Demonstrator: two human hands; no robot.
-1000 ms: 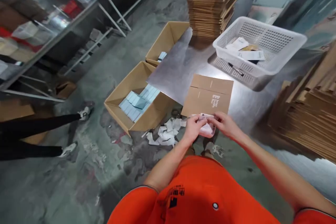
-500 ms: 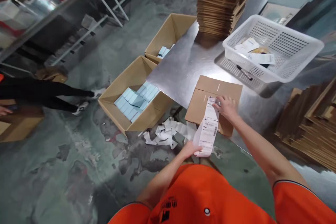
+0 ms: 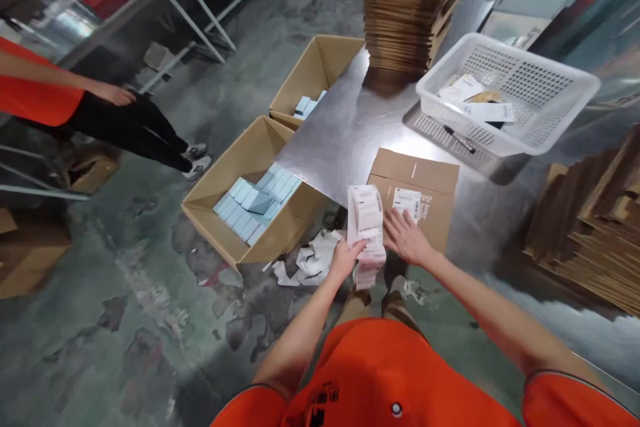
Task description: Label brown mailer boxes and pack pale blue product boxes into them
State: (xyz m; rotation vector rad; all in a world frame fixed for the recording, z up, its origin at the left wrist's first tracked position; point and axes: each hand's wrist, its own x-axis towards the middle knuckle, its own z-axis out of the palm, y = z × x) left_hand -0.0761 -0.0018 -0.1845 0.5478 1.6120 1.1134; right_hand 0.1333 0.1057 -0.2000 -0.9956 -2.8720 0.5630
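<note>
A strip of printed labels (image 3: 369,213) hangs in a curl from my left hand (image 3: 346,259), whose fingers are closed on it beside the table's near edge. On the metal table lies a flat brown carton (image 3: 435,177) with a white label (image 3: 407,201) stuck on it next to some white print. My right hand (image 3: 407,237) rests on the carton at the lower edge of that label, fingers spread and nothing gripped.
Two open boxes (image 3: 213,223) of pale blue cartons stand left of the table. Behind are stacked flat cardboard (image 3: 397,13) and a white basket (image 3: 530,73); more cardboard (image 3: 585,247) is at right. Torn paper (image 3: 315,260) lies below. Another person (image 3: 40,90) stands at left.
The label strip has moved left off the carton with my left hand. A label now lies on the carton, and my right hand has opened flat beside it. The other person has come further into view.
</note>
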